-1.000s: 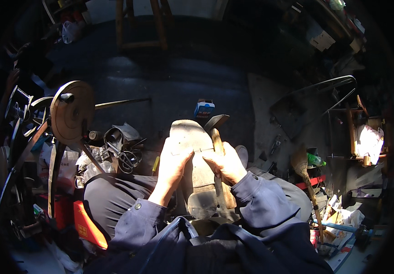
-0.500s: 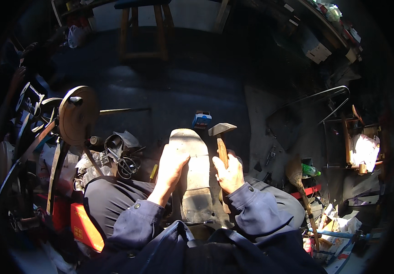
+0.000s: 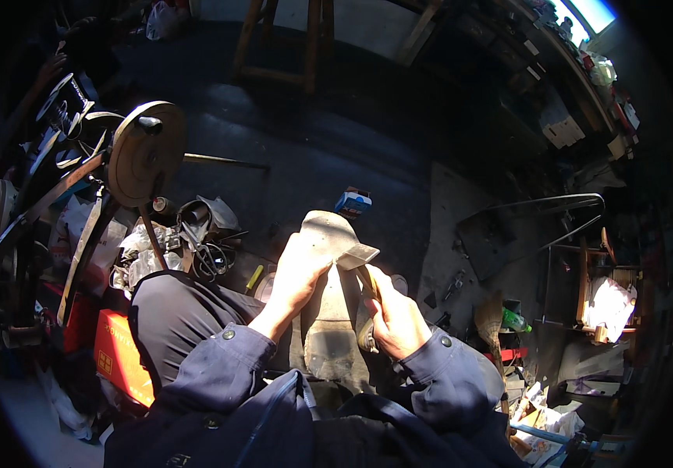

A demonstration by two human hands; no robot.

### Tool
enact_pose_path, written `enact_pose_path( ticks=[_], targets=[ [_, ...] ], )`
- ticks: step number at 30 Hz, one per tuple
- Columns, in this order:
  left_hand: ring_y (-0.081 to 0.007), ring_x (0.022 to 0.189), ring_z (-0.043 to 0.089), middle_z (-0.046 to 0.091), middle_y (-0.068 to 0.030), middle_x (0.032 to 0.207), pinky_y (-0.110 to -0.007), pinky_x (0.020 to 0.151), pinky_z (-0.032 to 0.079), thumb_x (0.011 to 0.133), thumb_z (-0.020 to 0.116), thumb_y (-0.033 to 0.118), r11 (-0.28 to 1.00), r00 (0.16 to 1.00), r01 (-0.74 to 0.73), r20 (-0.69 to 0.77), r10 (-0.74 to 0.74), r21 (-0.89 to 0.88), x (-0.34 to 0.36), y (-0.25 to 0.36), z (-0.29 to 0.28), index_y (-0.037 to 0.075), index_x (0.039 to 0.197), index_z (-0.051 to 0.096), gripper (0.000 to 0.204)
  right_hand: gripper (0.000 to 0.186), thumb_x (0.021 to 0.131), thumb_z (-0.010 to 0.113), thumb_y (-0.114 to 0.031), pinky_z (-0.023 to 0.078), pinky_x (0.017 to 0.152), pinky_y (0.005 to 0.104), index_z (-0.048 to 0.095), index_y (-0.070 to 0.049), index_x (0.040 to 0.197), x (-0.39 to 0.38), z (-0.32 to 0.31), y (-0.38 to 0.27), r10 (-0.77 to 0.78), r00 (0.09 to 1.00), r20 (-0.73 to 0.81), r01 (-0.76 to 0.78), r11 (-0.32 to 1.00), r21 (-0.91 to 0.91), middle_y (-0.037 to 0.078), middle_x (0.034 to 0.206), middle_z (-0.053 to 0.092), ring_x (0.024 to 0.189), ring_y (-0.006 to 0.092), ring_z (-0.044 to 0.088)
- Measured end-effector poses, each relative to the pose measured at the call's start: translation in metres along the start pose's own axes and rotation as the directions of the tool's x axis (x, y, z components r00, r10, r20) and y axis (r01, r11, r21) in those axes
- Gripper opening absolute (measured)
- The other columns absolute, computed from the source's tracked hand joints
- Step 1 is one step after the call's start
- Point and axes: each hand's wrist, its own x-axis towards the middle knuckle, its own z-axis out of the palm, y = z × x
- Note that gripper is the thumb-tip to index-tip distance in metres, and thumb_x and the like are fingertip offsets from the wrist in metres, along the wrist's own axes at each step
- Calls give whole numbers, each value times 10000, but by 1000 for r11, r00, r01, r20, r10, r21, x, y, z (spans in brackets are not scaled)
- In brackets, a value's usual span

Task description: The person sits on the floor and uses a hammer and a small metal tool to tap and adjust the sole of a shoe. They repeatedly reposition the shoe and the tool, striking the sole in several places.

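Beyond the hands (image 3: pixel 293 273), clutter (image 3: pixel 145 257) flanks a dark floor (image 3: pixel 297 148).

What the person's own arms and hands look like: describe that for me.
The left hand and right hand are bare, without gloves. Long, loose navy-blue sleeves reach the wrists, each cuff showing a round button.

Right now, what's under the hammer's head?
Part of the sole, held in the left hand, shows beside the hammer's head. The patch the head covers is hidden, and I can't tell whether they touch.
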Motion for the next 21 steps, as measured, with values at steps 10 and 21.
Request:
enact_pose_path(
  ticks=[10, 21],
  targets=[
    [-83, 979, 597, 605, -11, 1066, -266, 896, 517, 935, 754, 95, 997, 1000, 18, 4, -18, -72, -1, -9, -4, 74, 1156, 598, 271, 425, 985, 558, 27, 553, 882, 352, 542, -9, 1408, -7, 0, -6, -264, 942, -206, 282, 957, 62, 208, 1110, 706, 998, 313, 732],
    [-113, 1029, 616, 598, -30, 1097, -268, 930, 523, 927, 714, 40, 1000, 1000, -19, 4, 19, 8, -2, -6, -4, 67, 1150, 623, 242, 418, 1016, 518, 39, 525, 916, 314, 539, 22, 1433, -15, -2, -5, -190, 942, -276, 245, 953, 178, 180, 1186, 710, 1024, 229, 700]
  ],
)
